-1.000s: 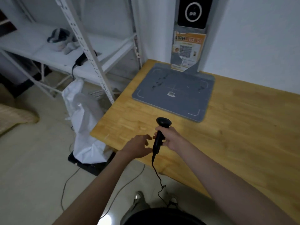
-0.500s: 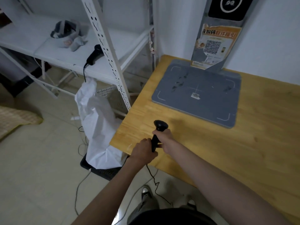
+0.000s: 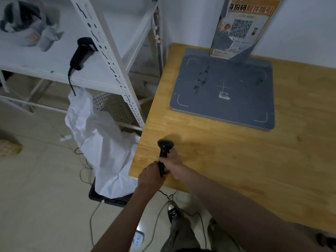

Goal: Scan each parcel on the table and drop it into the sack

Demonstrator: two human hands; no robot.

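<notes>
Both hands meet on a black handheld scanner (image 3: 164,153) at the near left corner of a wooden table (image 3: 236,160): the right hand (image 3: 172,163) grips its handle, the left hand (image 3: 150,176) curls around the lower end. No parcel shows on the table, only a grey scanning pad (image 3: 223,90). The white sack (image 3: 103,142) slumps on the floor just beside the table's left edge. The scanning step appears idle or finished; any next move calls for finding a parcel first.
</notes>
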